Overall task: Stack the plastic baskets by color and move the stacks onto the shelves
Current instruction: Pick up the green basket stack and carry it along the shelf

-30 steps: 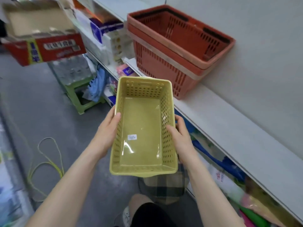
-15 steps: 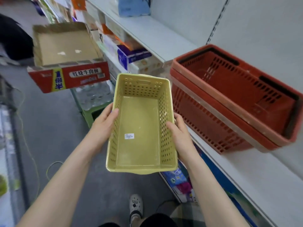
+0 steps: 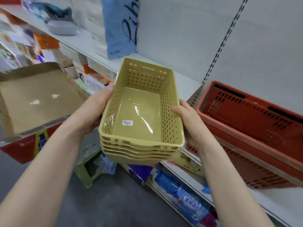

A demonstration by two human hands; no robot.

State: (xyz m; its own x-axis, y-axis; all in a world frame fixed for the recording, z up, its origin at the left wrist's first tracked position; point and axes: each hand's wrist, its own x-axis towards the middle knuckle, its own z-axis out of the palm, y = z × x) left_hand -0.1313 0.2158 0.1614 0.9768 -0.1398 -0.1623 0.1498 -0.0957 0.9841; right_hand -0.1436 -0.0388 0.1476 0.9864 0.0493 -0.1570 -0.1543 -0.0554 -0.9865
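both hands holding stack of yellow baskets (image 3: 139,112) in air in front of shelf (image 3: 185,79), not resting on it. about five nested, only small white sticker (image 3: 127,122) showing inside top one. left hand (image 3: 95,110) gripping left wall, thumb pressing near rim, other fingers hiding behind stack. right hand (image 3: 190,125) clamping right wall, thumb hooking over rim. two red baskets (image 3: 254,128) sitting just right, one nested in other. cardboard tray (image 3: 37,99) at left holding couple of white scraps.
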